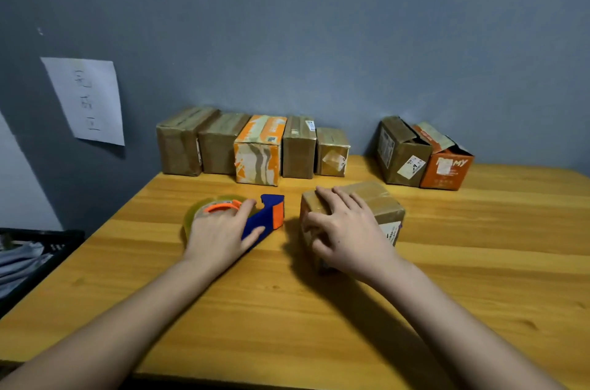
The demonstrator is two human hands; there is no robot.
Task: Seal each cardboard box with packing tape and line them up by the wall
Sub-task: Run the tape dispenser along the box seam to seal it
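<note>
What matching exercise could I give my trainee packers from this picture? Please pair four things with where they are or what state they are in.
Things:
1. tape dispenser
2. brown box near the table's middle
3. orange box at far right
4. sheet of paper

Places or states:
A. stuck on the wall
B. top flaps standing open
C. under the right hand
D. under the left hand

Pairs: 1-D, 2-C, 3-B, 4-A
</note>
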